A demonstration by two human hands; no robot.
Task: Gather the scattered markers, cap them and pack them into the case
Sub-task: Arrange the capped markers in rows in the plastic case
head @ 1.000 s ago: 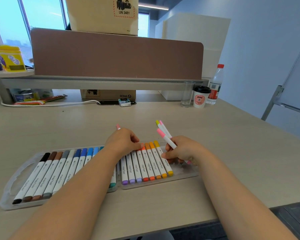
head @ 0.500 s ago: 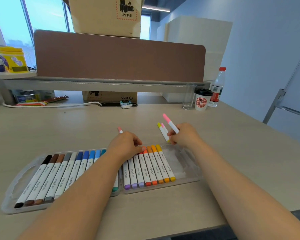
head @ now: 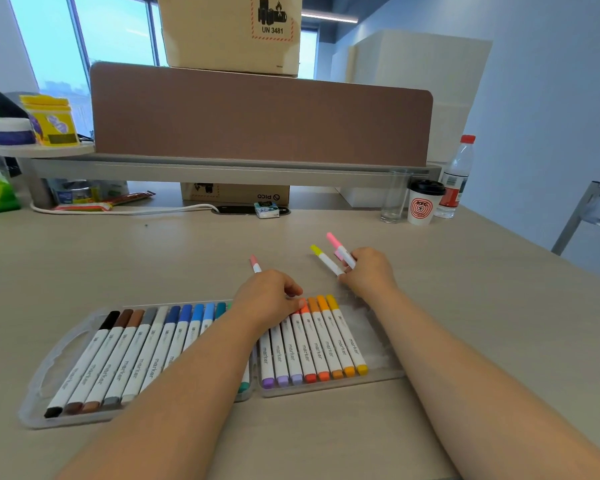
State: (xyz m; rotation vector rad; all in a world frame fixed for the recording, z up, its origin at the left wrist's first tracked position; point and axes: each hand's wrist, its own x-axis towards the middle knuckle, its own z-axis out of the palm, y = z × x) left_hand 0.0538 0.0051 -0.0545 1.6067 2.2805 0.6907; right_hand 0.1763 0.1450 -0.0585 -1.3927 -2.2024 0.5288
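Fingers of the right hand [head: 369, 273] are curled round the lower ends of two markers, a yellow-capped marker [head: 326, 260] and a pink-capped marker [head: 343, 252], both slanting up and to the left, away from the person. A further pink end shows just between them, too small to make out. This hand is beyond the far edge of the case's right half [head: 388, 375], above the table [head: 465, 323].

The left hand [head: 269, 296] is closed in a loose fist around a salmon-capped marker [head: 255, 265], only the tip of which sticks out past the knuckles. Its fingertips lie at the caps of the red and orange markers packed in the right half.

That half holds a row of capped markers [head: 312, 341] from purple through red and orange to yellow. The case's left half [head: 35, 386], joined beside it, holds black, brown, grey, blue and teal markers [head: 136, 358], partly hidden by the left forearm.

At the table's far right edge stand a glass [head: 394, 199], a paper cup [head: 421, 206] and a water bottle [head: 456, 181], close together. A brown divider [head: 257, 116] rises behind, with a cardboard box [head: 232, 32] on top.
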